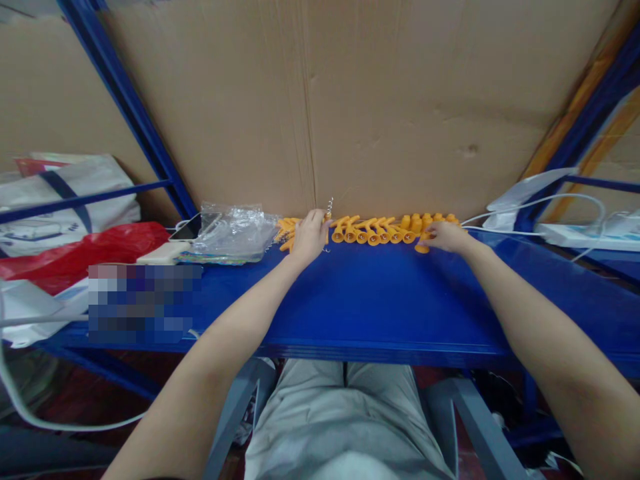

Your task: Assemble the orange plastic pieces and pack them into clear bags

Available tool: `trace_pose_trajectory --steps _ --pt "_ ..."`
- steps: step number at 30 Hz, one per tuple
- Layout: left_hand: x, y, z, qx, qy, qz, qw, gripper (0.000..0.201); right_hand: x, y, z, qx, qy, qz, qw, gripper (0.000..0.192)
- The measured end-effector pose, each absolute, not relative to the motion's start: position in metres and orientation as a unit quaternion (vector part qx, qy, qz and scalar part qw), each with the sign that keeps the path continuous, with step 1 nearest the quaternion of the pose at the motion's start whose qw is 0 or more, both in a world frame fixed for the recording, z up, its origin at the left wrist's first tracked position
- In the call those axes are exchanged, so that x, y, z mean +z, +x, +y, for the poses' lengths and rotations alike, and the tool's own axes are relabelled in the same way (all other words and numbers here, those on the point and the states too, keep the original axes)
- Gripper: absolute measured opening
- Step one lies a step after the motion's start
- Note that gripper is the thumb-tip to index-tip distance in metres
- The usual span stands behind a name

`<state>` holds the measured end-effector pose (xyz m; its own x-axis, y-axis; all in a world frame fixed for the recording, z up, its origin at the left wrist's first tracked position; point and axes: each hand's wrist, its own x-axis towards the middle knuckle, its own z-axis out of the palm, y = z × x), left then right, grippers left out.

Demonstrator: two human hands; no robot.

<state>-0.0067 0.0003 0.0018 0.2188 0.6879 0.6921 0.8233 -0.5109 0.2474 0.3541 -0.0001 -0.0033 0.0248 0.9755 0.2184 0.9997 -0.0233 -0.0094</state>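
left hand [309,237] hiding some orange pieces [380,230], pixelated patch [145,303] on blue table [360,300], forearms cut off below

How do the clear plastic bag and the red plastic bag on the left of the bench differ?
The clear plastic bag is see-through and crinkled, and sits on the blue bench close to the left hand. The red plastic bag is opaque, lies further left at the bench's end, and is longer and flatter. A phone rests against the clear plastic bag, not the red plastic bag. Both are thin, glossy plastic.

A row of orange plastic pieces [380,230] lies along the blue shelf's [380,300] back edge.
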Motion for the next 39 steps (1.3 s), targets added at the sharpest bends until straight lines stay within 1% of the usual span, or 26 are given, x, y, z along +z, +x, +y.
trace_pose_trajectory --steps 3,5,10,13,16,19,22,29,34,39 --pt "-0.001 -0.007 0.005 -0.418 -0.780 -0.461 0.068 0.020 -0.002 0.349 -0.004 -0.051 -0.716 -0.694 0.050 0.029" --pt "-0.003 -0.006 0.007 -0.423 -0.777 -0.463 0.050 0.021 0.000 0.345 -0.007 -0.059 -0.718 -0.691 0.062 0.029" --pt "-0.005 -0.003 0.009 -0.430 -0.781 -0.452 0.017 0.023 0.003 0.336 -0.009 -0.106 -0.688 -0.699 0.162 0.021" --pt "-0.005 -0.002 0.007 -0.428 -0.791 -0.435 0.039 0.017 0.004 0.329 -0.011 -0.119 -0.627 -0.738 0.221 0.019" --pt "-0.006 -0.003 0.006 -0.404 -0.813 -0.414 0.069 0.011 0.004 0.319 -0.013 -0.130 -0.556 -0.782 0.250 0.018" --pt "-0.006 -0.005 0.006 -0.352 -0.836 -0.409 0.100 0.011 0.004 0.307 -0.016 -0.135 -0.511 -0.807 0.263 0.019" --pt "-0.006 -0.006 0.005 -0.275 -0.848 -0.431 0.141 0.012 0.004 0.296 -0.020 -0.130 -0.469 -0.827 0.281 0.022" --pt "-0.002 -0.001 -0.006 -0.167 -0.853 -0.450 0.203 0.023 0.005 0.277 -0.032 -0.112 -0.416 -0.854 0.293 0.026" --pt "0.002 0.003 -0.014 -0.139 -0.850 -0.466 0.200 0.027 0.003 0.269 -0.035 -0.113 -0.405 -0.858 0.295 0.029" --pt "0.005 0.005 -0.018 -0.143 -0.844 -0.479 0.194 0.028 0.002 0.265 -0.036 -0.109 -0.411 -0.856 0.293 0.030"
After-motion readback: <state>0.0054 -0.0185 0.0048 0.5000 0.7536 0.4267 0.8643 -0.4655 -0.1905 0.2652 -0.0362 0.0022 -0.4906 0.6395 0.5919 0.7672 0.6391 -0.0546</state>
